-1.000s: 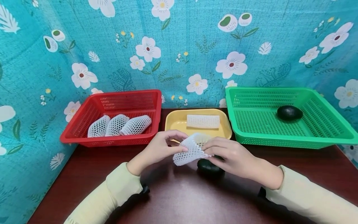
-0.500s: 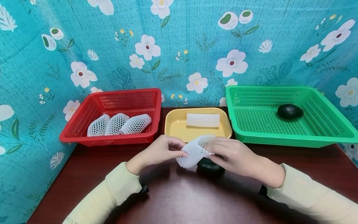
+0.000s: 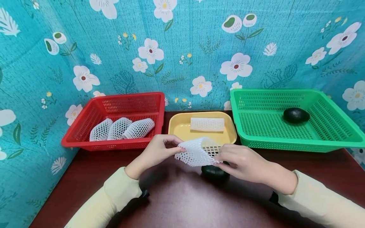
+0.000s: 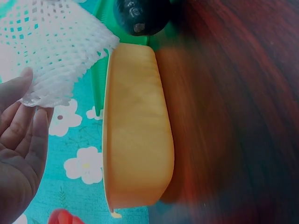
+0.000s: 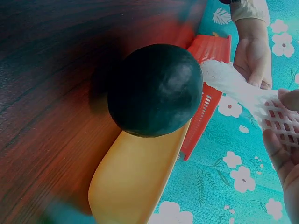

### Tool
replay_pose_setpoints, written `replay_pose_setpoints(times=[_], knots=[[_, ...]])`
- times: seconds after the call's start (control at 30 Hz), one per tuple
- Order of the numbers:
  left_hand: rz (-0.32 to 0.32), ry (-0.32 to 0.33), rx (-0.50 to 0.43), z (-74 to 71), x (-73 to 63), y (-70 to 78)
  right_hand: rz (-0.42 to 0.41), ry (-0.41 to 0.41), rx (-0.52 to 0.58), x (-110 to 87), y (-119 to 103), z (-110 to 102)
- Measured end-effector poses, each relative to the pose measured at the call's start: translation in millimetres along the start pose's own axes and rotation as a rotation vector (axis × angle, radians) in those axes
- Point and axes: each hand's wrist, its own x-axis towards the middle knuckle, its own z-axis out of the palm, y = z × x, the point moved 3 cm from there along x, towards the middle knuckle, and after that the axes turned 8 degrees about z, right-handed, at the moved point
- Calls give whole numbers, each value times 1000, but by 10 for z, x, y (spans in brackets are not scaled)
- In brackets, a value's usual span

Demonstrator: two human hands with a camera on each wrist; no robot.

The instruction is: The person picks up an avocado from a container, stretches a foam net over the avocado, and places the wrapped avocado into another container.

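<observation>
Between my two hands a white foam net sleeve point(image 3: 194, 153) is stretched above the table. My left hand point(image 3: 159, 150) pinches its left end between thumb and fingers, as the left wrist view shows the foam net point(image 4: 56, 51) at the thumb. My right hand point(image 3: 245, 161) pinches the edge of the other end, where the mesh is spread wide. A dark green, smooth avocado point(image 3: 215, 173) lies on the table just below the right fingers, partly covered by them in the head view. The right wrist view has this avocado point(image 5: 156, 91) large and in full.
Behind the hands stands a yellow tray point(image 3: 182, 134) with another foam sleeve point(image 3: 207, 124) in it. A red basket point(image 3: 114, 145) at left holds three net-covered pieces point(image 3: 119, 128). At right, a green basket point(image 3: 285, 142) holds one avocado point(image 3: 296, 115). Floral cloth point(image 3: 182, 47) hangs behind.
My left hand has moved slightly left and my right hand slightly right. The sleeve has turned more level and is pulled wider, with its right end spread. The avocado below has stayed put.
</observation>
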Motion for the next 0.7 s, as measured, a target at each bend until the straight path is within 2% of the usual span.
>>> replay_pose_setpoints(times=[0.5, 0.7], knots=[[31, -8, 7, -24, -84, -2, -47, -24, -16, -30, -23, -22], [39, -94, -32, 41, -71, 66, -41, -20, 26, 65, -20, 13]])
